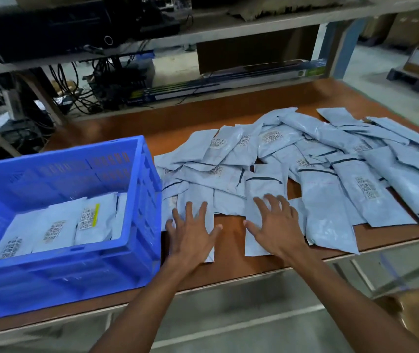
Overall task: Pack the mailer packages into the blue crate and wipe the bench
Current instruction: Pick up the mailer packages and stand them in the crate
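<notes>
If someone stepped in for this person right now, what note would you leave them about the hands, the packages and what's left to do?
Left hand: open, fingers spread, flat on a pale grey plastic mailer package beside the crate.
Right hand: open, flat on another pale mailer.
Blue plastic crate: at the left on the brown wooden bench, a few labelled mailers already inside.
Left: the large heap of mailers covering the bench's right side; wiping not started, no cloth in view.
</notes>
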{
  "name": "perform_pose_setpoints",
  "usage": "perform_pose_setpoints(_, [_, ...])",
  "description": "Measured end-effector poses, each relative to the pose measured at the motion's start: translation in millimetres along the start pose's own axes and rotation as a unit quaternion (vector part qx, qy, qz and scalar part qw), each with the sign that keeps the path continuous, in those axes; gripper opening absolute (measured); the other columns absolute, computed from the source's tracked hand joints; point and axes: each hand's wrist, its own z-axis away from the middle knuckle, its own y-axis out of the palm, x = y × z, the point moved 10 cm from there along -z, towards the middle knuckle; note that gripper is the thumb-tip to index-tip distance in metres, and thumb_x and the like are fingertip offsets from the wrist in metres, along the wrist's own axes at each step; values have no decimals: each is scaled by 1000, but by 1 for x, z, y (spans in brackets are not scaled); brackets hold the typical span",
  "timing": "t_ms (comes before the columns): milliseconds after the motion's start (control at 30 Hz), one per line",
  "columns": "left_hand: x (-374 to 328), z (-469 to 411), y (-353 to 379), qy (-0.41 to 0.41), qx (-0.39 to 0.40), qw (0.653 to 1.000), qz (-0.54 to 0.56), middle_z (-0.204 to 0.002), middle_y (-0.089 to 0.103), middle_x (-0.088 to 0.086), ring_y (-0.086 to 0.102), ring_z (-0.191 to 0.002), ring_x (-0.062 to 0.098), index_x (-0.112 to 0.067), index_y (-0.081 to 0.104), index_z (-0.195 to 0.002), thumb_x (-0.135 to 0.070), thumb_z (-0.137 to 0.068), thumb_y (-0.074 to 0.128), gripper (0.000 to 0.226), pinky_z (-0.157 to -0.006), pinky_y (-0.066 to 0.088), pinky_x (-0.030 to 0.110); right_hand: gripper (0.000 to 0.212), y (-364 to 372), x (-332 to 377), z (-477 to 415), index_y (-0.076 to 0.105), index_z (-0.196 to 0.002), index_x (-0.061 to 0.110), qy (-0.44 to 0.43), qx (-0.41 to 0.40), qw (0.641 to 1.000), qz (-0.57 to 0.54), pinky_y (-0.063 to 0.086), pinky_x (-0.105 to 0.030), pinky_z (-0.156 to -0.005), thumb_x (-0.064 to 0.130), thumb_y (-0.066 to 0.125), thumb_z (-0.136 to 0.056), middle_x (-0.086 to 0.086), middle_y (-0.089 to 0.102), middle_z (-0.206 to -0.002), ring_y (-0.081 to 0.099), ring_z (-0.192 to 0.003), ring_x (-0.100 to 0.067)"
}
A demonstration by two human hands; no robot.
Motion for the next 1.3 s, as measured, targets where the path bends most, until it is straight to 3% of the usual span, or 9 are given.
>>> perform_pose_setpoints(100, [5, -24, 24, -20, 37, 999, 11, -165, -2, 7, 6, -145, 50, -38, -3, -156, -73, -92, 29, 80, -114, 15, 62, 83, 30, 2, -8, -5, -155, 35, 12, 67, 997, 25, 1, -54, -119, 74, 27, -90, -3, -15, -164, -14, -149, -37])
perform_pose_setpoints(200, [-2, -18, 37, -11, 31, 999, -5, -165, -1, 10, 8, -145, 50, -34, -1, -157, -62, -99, 24, 69, -114, 12, 62, 76, 41, 3, -1, -15, -154, 34, 4, 66, 997, 28, -1, -56, -120, 65, 23, -96, 1, -28, -160, -21, -148, -32])
perform_pose_setpoints(367, [-5, 1, 34, 12, -11, 999, -31, -160, 23, 15, 29, -138, 47, -26, 20, -156, -39, -102, 33, 57, -110, 25, 58, 66, 42, -2, 15, -18, -152, 36, -8, 51, 998, 26, 2, -52, -119, 57, 16, -100, 8, -24, -161, -15, -150, -25])
perform_pose_setpoints(533, [-6, 16, 28, -4, -13, 1000, -19, -161, 21, 14, 26, -141, 44, -21, 21, -156, -26, -103, 36, 55, -111, 27, 56, 66, 36, 13, 23, -14, -155, 21, -21, 31, 999, 9, 19, -53, -120, 33, 27, -105, 2, -21, -161, -16, -149, -24])
perform_pose_setpoints(667, [-12, 34, -20, 13, -93, 995, -30, -150, 43, 16, 49, -123, 45, -15, 48, -144, -20, -90, 61, 55, -93, 47, 56, 68, 1, 27, 36, -9, -156, 22, -51, -26, 998, -18, 17, -52, -119, 25, 34, -103, 1, -17, -163, -14, -150, -22])
perform_pose_setpoints(900, [9, 53, -209, 29, -263, 964, 3, -161, 25, 8, 37, -128, 41, -21, 28, -153, -37, -97, 17, 60, -97, 40, 53, 60, -135, 130, 12, 11, -157, 21, -142, -179, 960, -160, 27, -44, -112, 21, 35, -102, 1, 6, -165, 3, -151, -15])
perform_pose_setpoints(1000, [62, 49, -265, 50, -297, 953, -41, -160, 23, 13, 36, -134, 36, -9, 28, -150, -36, -98, -6, 68, -94, 35, 46, 57, -178, 198, 7, 12, -157, 22, -211, -211, 929, -221, 5, -15, -114, 24, 36, -105, 2, 8, -164, 2, -149, -8])
perform_pose_setpoints(1067, [116, 45, -285, 39, -324, 944, -40, -158, 25, 15, 38, -132, 35, -10, 23, -152, -37, -97, -1, 66, -96, 35, 46, 57, -188, 246, 5, 11, -157, 23, -243, -190, 918, -251, -3, -6, -110, 25, 36, -105, 4, 7, -164, 0, -147, -2])
perform_pose_setpoints(1300, [250, 41, -295, -38, -333, 942, -31, -156, 27, 13, 41, -114, 42, -11, 28, -150, -29, -101, 29, 52, -90, 40, 57, 57, -149, 395, -19, 21, -155, 13, -287, -101, 932, -199, 22, -40, -120, 29, 34, -102, -7, 16, -163, 16, -150, -20])
